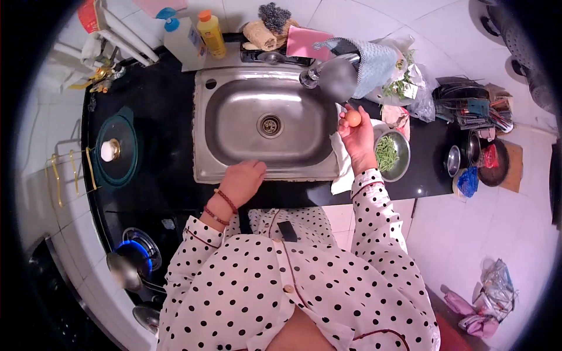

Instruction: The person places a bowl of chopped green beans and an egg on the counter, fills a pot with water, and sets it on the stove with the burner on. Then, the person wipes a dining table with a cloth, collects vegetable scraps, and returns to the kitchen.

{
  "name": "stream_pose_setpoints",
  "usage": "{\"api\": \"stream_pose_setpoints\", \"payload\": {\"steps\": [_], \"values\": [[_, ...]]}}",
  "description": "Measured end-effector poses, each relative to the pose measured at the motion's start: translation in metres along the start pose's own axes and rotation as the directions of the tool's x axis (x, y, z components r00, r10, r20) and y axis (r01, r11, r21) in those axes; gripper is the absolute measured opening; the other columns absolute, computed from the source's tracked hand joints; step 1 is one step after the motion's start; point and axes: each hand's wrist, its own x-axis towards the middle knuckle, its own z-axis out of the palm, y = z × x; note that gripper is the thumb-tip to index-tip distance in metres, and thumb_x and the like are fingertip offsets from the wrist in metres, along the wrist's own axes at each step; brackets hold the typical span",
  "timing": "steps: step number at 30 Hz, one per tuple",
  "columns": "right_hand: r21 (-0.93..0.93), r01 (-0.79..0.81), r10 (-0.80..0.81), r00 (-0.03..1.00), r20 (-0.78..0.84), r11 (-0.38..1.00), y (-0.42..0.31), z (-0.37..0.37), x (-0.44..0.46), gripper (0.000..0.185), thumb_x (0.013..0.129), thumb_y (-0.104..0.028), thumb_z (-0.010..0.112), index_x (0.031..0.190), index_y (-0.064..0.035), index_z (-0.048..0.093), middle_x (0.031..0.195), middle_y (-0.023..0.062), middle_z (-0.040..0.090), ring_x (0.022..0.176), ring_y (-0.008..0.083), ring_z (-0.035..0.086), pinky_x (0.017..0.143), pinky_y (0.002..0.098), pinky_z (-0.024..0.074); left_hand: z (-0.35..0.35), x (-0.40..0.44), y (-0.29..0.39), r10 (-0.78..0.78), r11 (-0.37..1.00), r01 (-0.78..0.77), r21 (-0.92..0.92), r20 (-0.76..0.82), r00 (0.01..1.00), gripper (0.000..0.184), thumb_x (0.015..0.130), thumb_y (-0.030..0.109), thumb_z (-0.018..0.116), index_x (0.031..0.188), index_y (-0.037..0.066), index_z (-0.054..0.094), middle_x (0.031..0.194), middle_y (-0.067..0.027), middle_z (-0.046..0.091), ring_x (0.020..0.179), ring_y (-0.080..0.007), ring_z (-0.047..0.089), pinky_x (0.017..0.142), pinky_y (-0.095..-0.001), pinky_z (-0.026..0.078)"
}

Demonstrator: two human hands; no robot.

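Observation:
My right hand [357, 136] holds a brown egg [353, 118] in its fingers near the right rim of the steel sink [234, 173]. Just right of that wrist, a metal bowl [404, 157] holds chopped green beans [386, 154]. A white cloth [342, 167] lies between the sink and the bowl. At the sink's front edge is my left hand [244, 178], wearing bead bracelets at the wrist, its fingers curled in. What that hand may hold, if anything, is hidden. The sink basin shows its drain [270, 126] and no water.
On the left are a lidded green pot [124, 158] and a small pan [125, 270] over a lit blue burner flame. Bottles [211, 35] stand behind the sink. Bagged vegetables [404, 82] and a dish rack [468, 102] are at the back right.

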Motion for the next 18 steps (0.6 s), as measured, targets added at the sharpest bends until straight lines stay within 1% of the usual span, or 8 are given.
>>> {"api": "stream_pose_setpoints", "payload": {"steps": [2, 4, 7, 9, 12, 13, 15, 18], "values": [[0.034, 0.01, -0.01, 1.0, -0.022, 0.999, -0.001, -0.008, 0.007, 0.032, 0.094, -0.033, 0.048, 0.103, -0.0031, 0.054, 0.08, 0.0139, 0.062, 0.058, 0.0163, 0.052, 0.053, 0.0271, 0.0419, -0.006, 0.011, -0.001, -0.019, 0.999, 0.019, -0.036, -0.014, 1.0, 0.011, 0.083, 0.018, 0.059, 0.089, 0.009, 0.06, 0.084, -0.008, 0.06, 0.078, -0.0291, 0.061, 0.065, -0.0404, 0.05], [0.007, -0.006, 0.006, 1.0, -0.02, 1.0, -0.003, -0.005, 0.01, 0.03, 0.093, -0.033, 0.048, 0.1, -0.0036, 0.055, 0.079, 0.0141, 0.061, 0.056, 0.0164, 0.051, 0.052, 0.0269, 0.0416, -0.009, 0.022, 0.004, -0.066, 0.997, 0.065, -0.033, -0.027, 0.997, 0.012, 0.083, 0.019, 0.06, 0.089, 0.008, 0.061, 0.084, -0.008, 0.061, 0.076, -0.0295, 0.061, 0.065, -0.04, 0.05], [-0.046, -0.027, 0.028, 0.999, 0.024, 0.999, -0.006, 0.002, 0.004, 0.029, 0.093, -0.033, 0.049, 0.097, -0.0043, 0.055, 0.079, 0.0139, 0.062, 0.055, 0.0164, 0.051, 0.051, 0.0266, 0.0414, -0.008, 0.055, 0.031, -0.075, 0.981, 0.035, -0.191, -0.204, 0.976, 0.014, 0.083, 0.02, 0.062, 0.089, 0.008, 0.062, 0.085, -0.0079, 0.063, 0.073, -0.0274, 0.063, 0.063, -0.0364, 0.051], [-0.104, -0.029, 0.038, 0.995, 0.088, 0.994, -0.005, 0.008, -0.005, 0.029, 0.093, -0.033, 0.05, 0.097, -0.0048, 0.055, 0.08, 0.0137, 0.062, 0.054, 0.0164, 0.05, 0.051, 0.0264, 0.0415, -0.012, 0.079, 0.056, -0.067, 0.899, -0.066, -0.433, -0.286, 0.956, 0.016, 0.082, 0.019, 0.066, 0.091, 0.006, 0.063, 0.084, -0.0076, 0.064, 0.069, -0.0217, 0.064, 0.061, -0.0315, 0.051], [-0.138, -0.053, 0.061, 0.997, 0.051, 0.989, 0.004, 0.023, -0.019, 0.028, 0.092, -0.033, 0.051, 0.094, -0.0055, 0.055, 0.08, 0.0126, 0.062, 0.054, 0.0163, 0.05, 0.05, 0.0259, 0.0415, -0.014, 0.11, 0.085, -0.14, 0.761, -0.087, -0.643, -0.293, 0.946, 0.021, 0.079, 0.018, 0.07, 0.094, 0.006, 0.062, 0.084, -0.0069, 0.065, 0.067, -0.0155, 0.063, 0.062, -0.0282, 0.051], [-0.162, -0.057, 0.065, 0.997, 0.041, 0.985, 0.004, 0.033, -0.027, 0.027, 0.091, -0.033, 0.052, 0.093, -0.0063, 0.056, 0.08, 0.0091, 0.062, 0.057, 0.0148, 0.052, 0.051, 0.0251, 0.0419, -0.013, 0.116, 0.092, -0.173, 0.743, -0.066, -0.666, -0.286, 0.942, 0.023, 0.078, 0.018, 0.071, 0.095, 0.006, 0.062, 0.084, -0.0069, 0.065, 0.067, -0.0146, 0.063, 0.063, -0.0278, 0.051], [-0.179, -0.023, 0.025, 1.0, 0.008, 0.983, 0.006, 0.038, -0.034, 0.027, 0.091, -0.033, 0.053, 0.092, -0.0066, 0.057, 0.08, 0.0067, 0.061, 0.058, 0.0135, 0.053, 0.051, 0.0242, 0.0422, -0.012, 0.126, 0.102, -0.235, 0.704, -0.028, -0.709, -0.27, 0.934, 0.027, 0.076, 0.019, 0.073, 0.096, 0.005, 0.062, 0.085, -0.007, 0.066, 0.067, -0.0128, 0.062, 0.063, -0.027, 0.051], [-0.201, 0.012, -0.009, 1.0, 0.015, 0.979, 0.008, 0.033, -0.037, 0.026, 0.091, -0.033, 0.053, 0.092, -0.0069, 0.058, 0.08, 0.0034, 0.06, 0.063, 0.011, 0.055, 0.051, 0.0224, 0.0429, -0.005, 0.131, 0.111, -0.299, 0.713, 0.048, -0.7, -0.241, 0.923, 0.028, 0.073, 0.025, 0.073, 0.092, 0.007, 0.062, 0.086, -0.0066, 0.067, 0.069, -0.0185, 0.065, 0.065, -0.0307, 0.052]]}}
